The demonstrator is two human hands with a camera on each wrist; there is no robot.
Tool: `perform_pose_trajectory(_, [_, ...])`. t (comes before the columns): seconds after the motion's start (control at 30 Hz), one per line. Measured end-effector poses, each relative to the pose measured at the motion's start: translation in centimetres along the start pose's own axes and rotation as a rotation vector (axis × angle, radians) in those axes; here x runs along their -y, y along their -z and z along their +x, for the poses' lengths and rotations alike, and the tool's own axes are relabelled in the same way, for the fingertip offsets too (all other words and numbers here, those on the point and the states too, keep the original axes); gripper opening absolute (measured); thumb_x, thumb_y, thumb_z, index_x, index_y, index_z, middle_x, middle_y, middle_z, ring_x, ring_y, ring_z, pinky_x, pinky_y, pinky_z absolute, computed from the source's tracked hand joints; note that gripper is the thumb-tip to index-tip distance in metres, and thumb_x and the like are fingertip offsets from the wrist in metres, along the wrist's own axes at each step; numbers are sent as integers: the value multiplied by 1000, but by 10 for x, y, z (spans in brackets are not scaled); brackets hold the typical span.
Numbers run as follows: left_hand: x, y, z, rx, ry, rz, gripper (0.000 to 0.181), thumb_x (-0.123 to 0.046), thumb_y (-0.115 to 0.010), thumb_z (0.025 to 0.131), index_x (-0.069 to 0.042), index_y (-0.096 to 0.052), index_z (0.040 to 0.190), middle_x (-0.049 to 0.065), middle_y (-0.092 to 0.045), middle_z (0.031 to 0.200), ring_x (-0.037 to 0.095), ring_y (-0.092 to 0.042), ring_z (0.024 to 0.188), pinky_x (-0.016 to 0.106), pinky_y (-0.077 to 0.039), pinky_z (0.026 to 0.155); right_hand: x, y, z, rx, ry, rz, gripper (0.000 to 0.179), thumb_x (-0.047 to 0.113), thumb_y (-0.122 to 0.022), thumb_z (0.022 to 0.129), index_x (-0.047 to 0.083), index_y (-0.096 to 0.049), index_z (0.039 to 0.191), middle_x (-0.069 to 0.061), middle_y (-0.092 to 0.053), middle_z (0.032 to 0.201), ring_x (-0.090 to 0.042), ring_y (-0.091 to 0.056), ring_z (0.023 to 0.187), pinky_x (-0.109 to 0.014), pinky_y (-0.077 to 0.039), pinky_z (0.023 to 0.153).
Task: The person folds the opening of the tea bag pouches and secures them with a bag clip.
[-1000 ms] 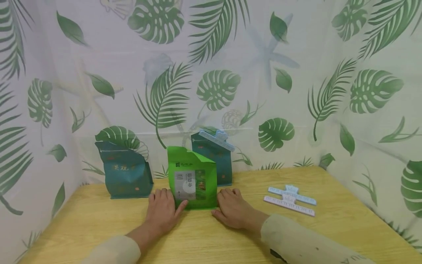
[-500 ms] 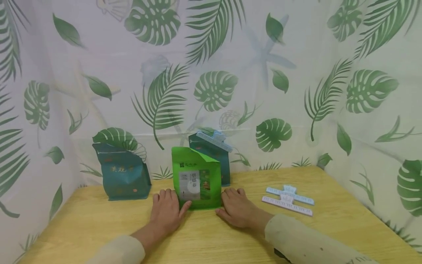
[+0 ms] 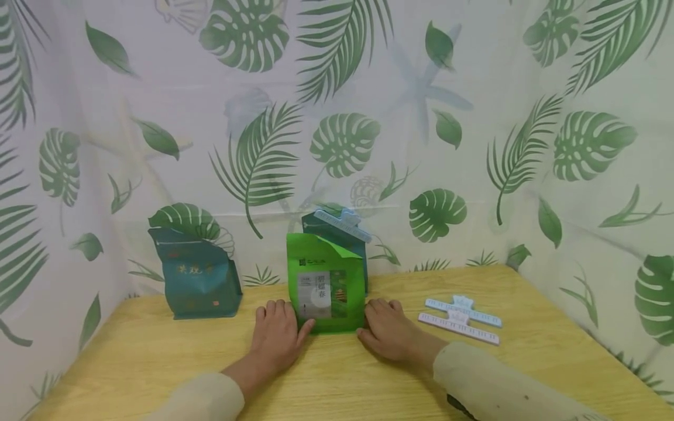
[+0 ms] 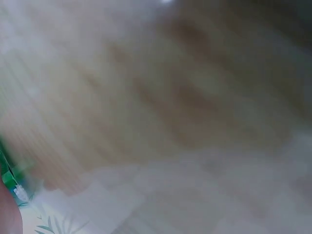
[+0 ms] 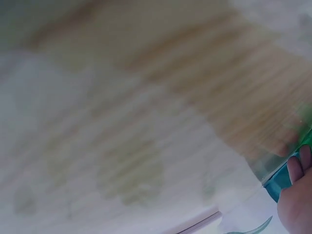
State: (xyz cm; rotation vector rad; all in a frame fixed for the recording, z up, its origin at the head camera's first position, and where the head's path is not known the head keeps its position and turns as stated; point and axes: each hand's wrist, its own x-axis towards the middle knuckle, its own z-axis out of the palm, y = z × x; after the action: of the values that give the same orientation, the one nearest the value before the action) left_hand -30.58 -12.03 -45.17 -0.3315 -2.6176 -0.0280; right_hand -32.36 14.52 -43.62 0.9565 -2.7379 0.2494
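Observation:
A bright green tea pouch (image 3: 326,263) stands upright in the middle of the table, label facing me, its top slanting down to the right. My left hand (image 3: 278,330) grips its lower left side, thumb across the front corner. At the lower right side my right hand (image 3: 389,330) holds it with bent fingers, thumb low by the base. Fingers behind the pouch are partly hidden. In the left wrist view a sliver of the hand (image 4: 9,214) shows beside the green pouch (image 4: 7,178). The right wrist view catches the right hand (image 5: 297,200) at its edge; both wrist views are mostly blurred.
Behind the green pouch, partly covered, stands a dark teal pouch (image 3: 360,257) with a blue sealing clip (image 3: 344,225) on top. Another teal pouch (image 3: 200,286) stands at left. On the wooden table (image 3: 316,386) at right lie a blue clip (image 3: 487,317) and a pinkish one (image 3: 476,333).
Both hands have slid the green pouch to the right along the table, so it covers more of the rear teal pouch. The other pouches and the clips stay in place.

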Motion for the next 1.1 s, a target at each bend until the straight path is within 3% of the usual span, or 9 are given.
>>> perform_pose_trajectory(0.23, [-8, -2, 3, -7, -7, 7, 62, -57, -46, 101, 4, -59, 104, 15, -56, 94, 29, -44, 85, 42, -33, 78, -4, 2, -3, 0, -30, -39, 31, 37, -51, 102, 7, -55, 97, -5, -51, 93, -21, -44, 89, -44, -30, 85])
perform_pose_trajectory(0.47, [-16, -2, 8, 12, -12, 33, 63, -56, -43, 102, 4, -59, 110, 17, -59, 102, 30, -47, 91, 43, -34, 80, -4, 3, -5, 2, -125, -110, 47, 42, -47, 103, -3, -59, 108, -12, -58, 101, -25, -50, 92, -45, -33, 86])
perform_pose_trajectory(0.7, [-24, -4, 12, 8, -41, 58, 63, -57, -43, 102, 4, -60, 106, 16, -59, 100, 29, -48, 89, 43, -34, 81, -7, 3, -10, -9, -182, -94, 46, 42, -48, 103, -1, -60, 107, -9, -59, 98, -24, -51, 93, -46, -33, 86])
perform_pose_trajectory(0.9, [-29, -5, 13, -22, -53, 56, 61, -56, -44, 101, 3, -60, 102, 16, -59, 98, 29, -48, 89, 43, -34, 81, -13, 0, -11, -9, -208, -142, 50, 45, -46, 104, -3, -61, 110, -11, -61, 102, -26, -53, 96, -47, -35, 86])
perform_pose_trajectory(1.1, [-32, -3, 13, -14, -30, 22, 61, -57, -45, 101, 2, -60, 102, 15, -58, 94, 29, -47, 87, 43, -34, 80, -12, 0, -12, -34, -232, -142, 50, 45, -47, 103, -2, -62, 106, -12, -61, 98, -26, -53, 90, -46, -34, 83])
